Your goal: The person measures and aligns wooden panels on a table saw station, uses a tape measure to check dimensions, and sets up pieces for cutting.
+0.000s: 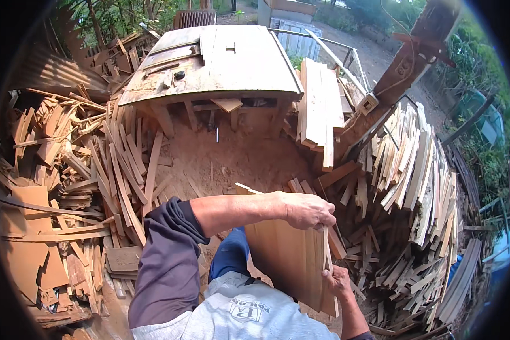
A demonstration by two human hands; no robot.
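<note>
A light wooden panel (pixel 283 260) stands on edge beside my legs at the lower middle, with a narrow strip along its right edge. My left hand (pixel 310 212) reaches across to its upper right corner, with fingers closed round the edge. Lower on that same edge, my right hand (pixel 337 282) grips with bent fingers. The bottom of the panel is partly hidden behind my grey shirt.
A wooden work table (pixel 238 68) with small items on it stands ahead. Piles of offcuts lie left (pixel 79 170) and right (pixel 413 187). Long boards (pixel 317 102) rest beside a rusty post (pixel 391 85). Dirt floor (pixel 226 158) lies between me and the table.
</note>
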